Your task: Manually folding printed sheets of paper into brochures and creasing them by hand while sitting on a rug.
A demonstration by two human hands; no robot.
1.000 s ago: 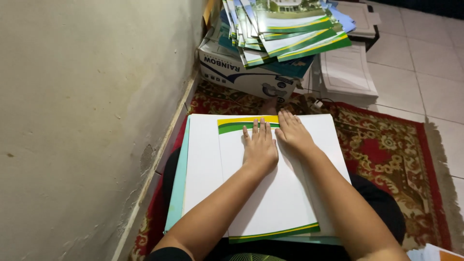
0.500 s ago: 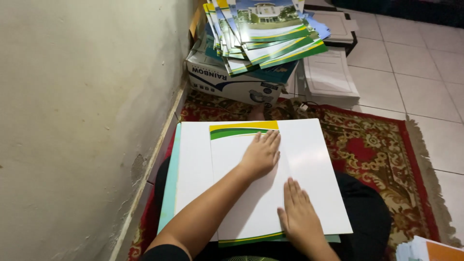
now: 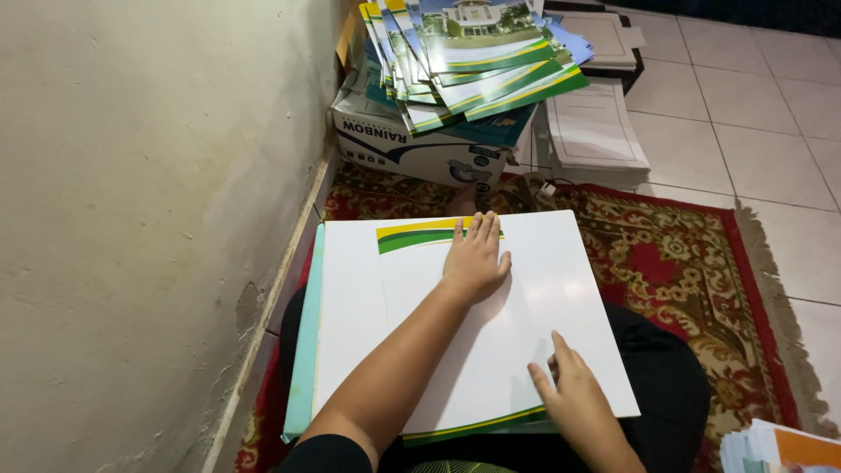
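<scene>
White card cover sheet (image 3: 491,350) is lying on the lap board (image 3: 302,350), flush toward its far-right corner. Left hand (image 3: 476,260) is pressing flat, fingers together, near the sheet's far edge by the green-yellow band (image 3: 412,236). Right hand (image 3: 574,394) is resting fingers-down at the near-right corner. Fold looks creased already; finished covers (image 3: 477,66) are piling on the box (image 3: 420,144) beyond.
</scene>
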